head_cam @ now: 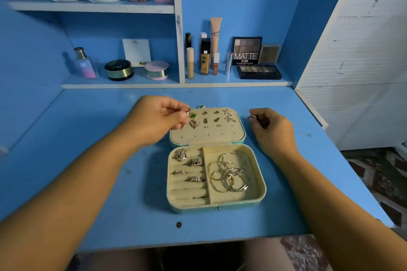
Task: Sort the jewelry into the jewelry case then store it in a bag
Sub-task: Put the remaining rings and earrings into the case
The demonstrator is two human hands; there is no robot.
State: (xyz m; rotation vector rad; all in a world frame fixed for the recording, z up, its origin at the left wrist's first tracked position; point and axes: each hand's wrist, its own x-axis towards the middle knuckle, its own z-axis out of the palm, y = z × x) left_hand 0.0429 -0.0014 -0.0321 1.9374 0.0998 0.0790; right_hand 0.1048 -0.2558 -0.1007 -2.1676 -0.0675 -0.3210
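Head view: jewelry case (263,191) lies open mid-bench (88,138), lid (220,135) flat toward far edge, tray (253,182) toward near edge. Left hand (158,114) pinches small gold piece (188,109) over lid's far-left corner. Right hand (271,125), fingers curled, holds silver ring (252,117) just beside lid's right edge. Judgement: pieces tiny, light, stiff metal, likely slippery; pinch band or ornament, not post. Ring rolls (189,185) look soft; press band into slot. Case likely light, rigid; close lid, then grip long sides. Bag not in view.
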